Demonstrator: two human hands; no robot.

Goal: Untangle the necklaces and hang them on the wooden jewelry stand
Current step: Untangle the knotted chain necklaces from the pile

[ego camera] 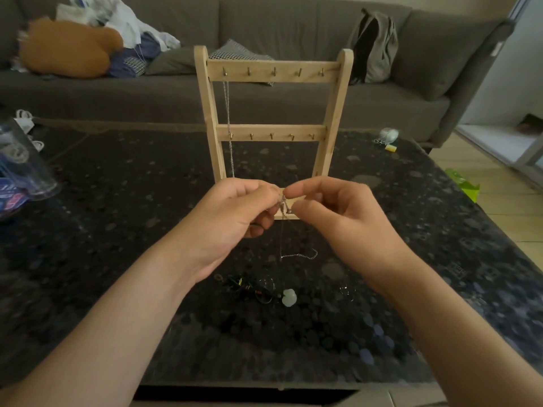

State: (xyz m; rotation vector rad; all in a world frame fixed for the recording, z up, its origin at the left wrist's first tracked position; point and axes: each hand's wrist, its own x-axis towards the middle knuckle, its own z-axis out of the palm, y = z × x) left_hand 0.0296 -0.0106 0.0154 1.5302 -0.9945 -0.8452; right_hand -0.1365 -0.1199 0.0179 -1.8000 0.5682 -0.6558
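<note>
Between the fingertips, just in front of the wooden jewelry stand (273,72), a thin silver chain (299,255) is pinched from both sides. The left hand (232,214) and right hand (332,214) are each closed on it by thumb and forefinger, fingertips nearly meeting, forearms raised. Its loose end is trailed onto the dark table (117,201). Untangling is judged to be in hand; a snarl must next be teased apart by small opposed pulls. One twisted necklace (227,121) is already hung from the top rail's leftmost hook — a dark tangle (252,287) is left nearer the body.
</note>
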